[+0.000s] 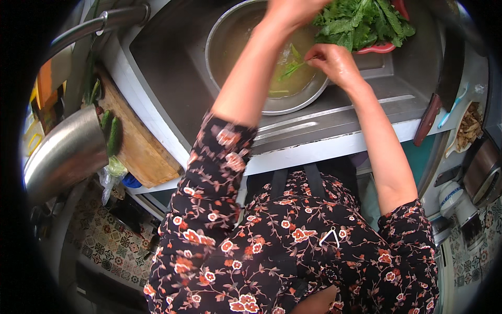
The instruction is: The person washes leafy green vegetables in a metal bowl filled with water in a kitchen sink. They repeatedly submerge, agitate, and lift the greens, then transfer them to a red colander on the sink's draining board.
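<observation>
A round metal basin (213, 68) of cloudy water stands in the sink, with a few loose green leaves (292, 69) in it. At the basin's right rim, the thumb and fingers of my right hand (334, 64) are pinched together on the stem end of a green leaf. My left hand (295, 11) reaches across the basin to the top edge of the picture, beside a heap of leafy greens (361, 23). Its fingers are cut off from view and slightly blurred. The greens fill a red basket (380, 48) on the right side of the sink.
On the left, a wooden cutting board (144, 154) bears several cucumbers (114, 135). A large metal pipe (70, 152) juts in there. A knife handle (428, 119) lies over the right sink edge, near a light blue brush (454, 106) and a dish of food (467, 128).
</observation>
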Motion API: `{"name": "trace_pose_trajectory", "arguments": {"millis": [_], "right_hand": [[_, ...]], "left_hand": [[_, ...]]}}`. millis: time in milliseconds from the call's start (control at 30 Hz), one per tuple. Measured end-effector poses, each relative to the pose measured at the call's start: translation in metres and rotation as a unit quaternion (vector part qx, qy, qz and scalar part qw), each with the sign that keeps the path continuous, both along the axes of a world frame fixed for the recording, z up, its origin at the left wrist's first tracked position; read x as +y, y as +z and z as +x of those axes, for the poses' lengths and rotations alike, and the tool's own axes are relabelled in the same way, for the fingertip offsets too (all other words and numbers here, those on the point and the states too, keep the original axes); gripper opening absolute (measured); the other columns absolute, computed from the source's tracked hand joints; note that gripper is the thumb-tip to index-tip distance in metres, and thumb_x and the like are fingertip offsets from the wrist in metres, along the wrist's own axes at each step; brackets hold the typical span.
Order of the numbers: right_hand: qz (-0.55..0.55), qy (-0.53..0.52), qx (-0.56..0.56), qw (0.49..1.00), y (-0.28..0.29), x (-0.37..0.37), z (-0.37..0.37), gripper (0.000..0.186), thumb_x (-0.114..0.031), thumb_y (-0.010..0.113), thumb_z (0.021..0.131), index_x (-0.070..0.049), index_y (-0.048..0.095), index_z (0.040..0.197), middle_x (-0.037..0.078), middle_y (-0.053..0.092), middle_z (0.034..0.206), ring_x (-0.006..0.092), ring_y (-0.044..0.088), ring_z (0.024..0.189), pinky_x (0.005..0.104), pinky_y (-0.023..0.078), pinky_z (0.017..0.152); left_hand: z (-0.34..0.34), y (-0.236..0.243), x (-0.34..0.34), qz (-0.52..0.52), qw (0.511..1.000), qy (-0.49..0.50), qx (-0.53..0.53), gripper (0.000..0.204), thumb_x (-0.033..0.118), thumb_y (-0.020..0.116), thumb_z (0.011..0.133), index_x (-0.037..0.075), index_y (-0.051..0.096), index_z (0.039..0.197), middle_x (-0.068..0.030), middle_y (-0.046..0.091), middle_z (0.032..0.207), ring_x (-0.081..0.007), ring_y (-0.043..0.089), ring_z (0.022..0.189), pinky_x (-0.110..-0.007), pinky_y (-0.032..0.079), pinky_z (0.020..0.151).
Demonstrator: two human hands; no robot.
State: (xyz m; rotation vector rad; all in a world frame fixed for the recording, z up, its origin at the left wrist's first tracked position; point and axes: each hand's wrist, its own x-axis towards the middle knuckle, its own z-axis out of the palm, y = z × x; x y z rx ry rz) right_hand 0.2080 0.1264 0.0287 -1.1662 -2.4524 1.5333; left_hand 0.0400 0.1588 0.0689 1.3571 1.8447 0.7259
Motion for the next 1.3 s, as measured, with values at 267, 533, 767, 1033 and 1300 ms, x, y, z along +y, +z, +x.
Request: {"name": "trace_pose_trajectory", "arguments": {"millis": [267,533,767,1033,1300], "right_hand": [[-0.378,-0.133,0.174,0.899,0.009,0.011,-0.008,0.014,-0.016,0.056,0.081,-0.005,0.055,0.089,0.002,0.06,0.085,0.0091,0.054,0.081,0.0243,0.042,0.079],[-0.313,-0.201,0.185,0.91,0.018,0.002,-0.011,0.009,-0.006,0.047,0.077,-0.005,0.054,0.083,0.0,0.053,0.082,0.0087,0.052,0.076,0.0255,0.046,0.073],[0.126,0.008,-0.151,0.98,-0.019,-0.028,-0.044,0.016,-0.003,0.052,0.073,-0.003,0.057,0.088,0.017,0.055,0.09,0.0341,0.057,0.084,0.0398,0.047,0.072],[0.088,0.146,-0.267,0.948,-0.059,-0.034,-0.048,0.023,-0.008,0.057,0.073,-0.004,0.054,0.096,0.018,0.059,0.086,0.0356,0.057,0.085,0.0436,0.046,0.071],[0.001,0.061,-0.15,0.987,-0.039,-0.034,-0.043,0.018,-0.01,0.051,0.081,-0.003,0.052,0.097,0.013,0.059,0.072,0.0236,0.06,0.068,0.0365,0.046,0.056]], "left_hand": [[-0.004,-0.066,-0.199,-0.126,0.957,-0.189,0.182,0.025,0.01,0.053,0.073,0.01,0.059,0.098,-0.0173,0.06,0.084,-0.0307,0.059,0.08,-0.041,0.045,0.075],[-0.011,-0.055,-0.191,-0.251,0.958,-0.128,0.055,0.018,0.023,0.048,0.082,0.008,0.058,0.085,-0.0128,0.059,0.09,-0.0317,0.053,0.089,-0.04,0.042,0.074],[-0.023,-0.084,-0.216,-0.267,0.914,-0.266,0.152,0.016,0.021,0.052,0.08,0.009,0.058,0.089,-0.0119,0.059,0.086,-0.0323,0.056,0.08,-0.039,0.044,0.067],[-0.034,-0.076,-0.165,0.071,0.992,0.066,0.079,0.016,0.016,0.051,0.082,0.002,0.051,0.088,-0.0179,0.053,0.104,-0.03,0.052,0.092,-0.035,0.041,0.077],[-0.01,-0.103,-0.092,-0.089,0.994,0.068,0.013,0.015,0.017,0.053,0.08,0.004,0.055,0.087,-0.0147,0.059,0.089,-0.0271,0.057,0.083,-0.033,0.043,0.072]]}}
